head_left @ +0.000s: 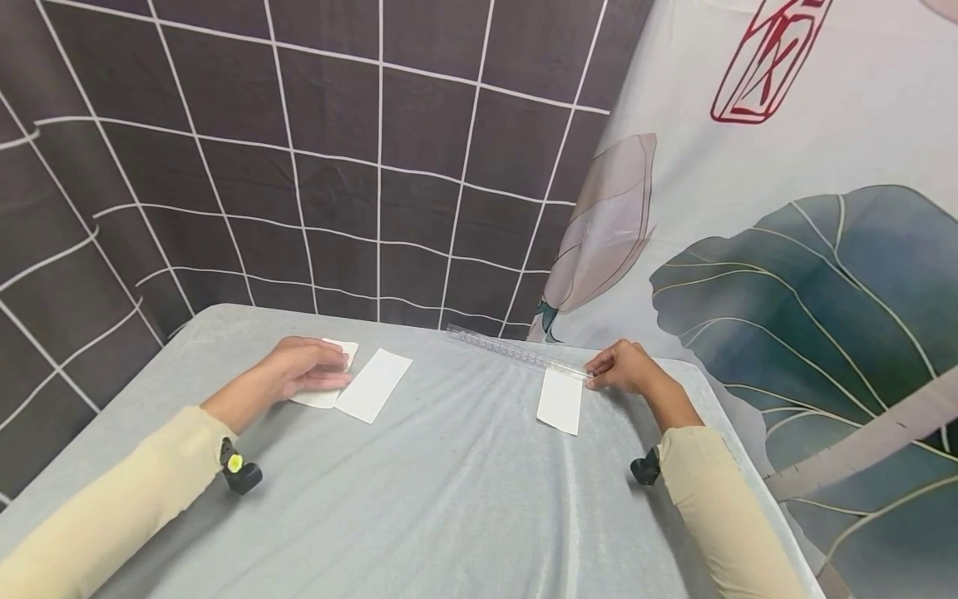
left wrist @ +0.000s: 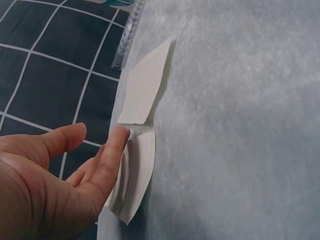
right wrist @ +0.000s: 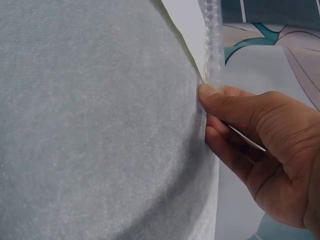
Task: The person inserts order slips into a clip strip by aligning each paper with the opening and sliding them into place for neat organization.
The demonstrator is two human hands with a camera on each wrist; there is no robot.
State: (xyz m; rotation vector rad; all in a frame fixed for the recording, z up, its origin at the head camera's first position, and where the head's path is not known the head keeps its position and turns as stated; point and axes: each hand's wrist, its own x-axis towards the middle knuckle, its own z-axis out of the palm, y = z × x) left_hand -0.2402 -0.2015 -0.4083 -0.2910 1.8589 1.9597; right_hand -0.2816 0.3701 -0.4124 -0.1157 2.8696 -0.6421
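Note:
My right hand [head_left: 623, 366] pinches the near right end of a clear plastic ruler [head_left: 500, 346] between thumb and fingertips. Against that end lies a white paper piece [head_left: 560, 403], its top edge overlapped by the ruler; the right wrist view shows the paper's corner [right wrist: 187, 25] close to my thumb. At the left, my left hand [head_left: 305, 368] rests with fairly straight fingers against a small stack of white paper pieces [left wrist: 138, 175], thumb held apart. The hand hides part of this stack in the head view. Just right of it lies another white paper rectangle [head_left: 374, 385].
A grey cloth with soft folds covers the table [head_left: 419, 507]. Behind it hangs a dark curtain [head_left: 329, 200] with a white grid, and at the right a pale curtain [head_left: 688, 150] with leaf prints. Black wrist devices [head_left: 241, 474] are strapped at both sleeves.

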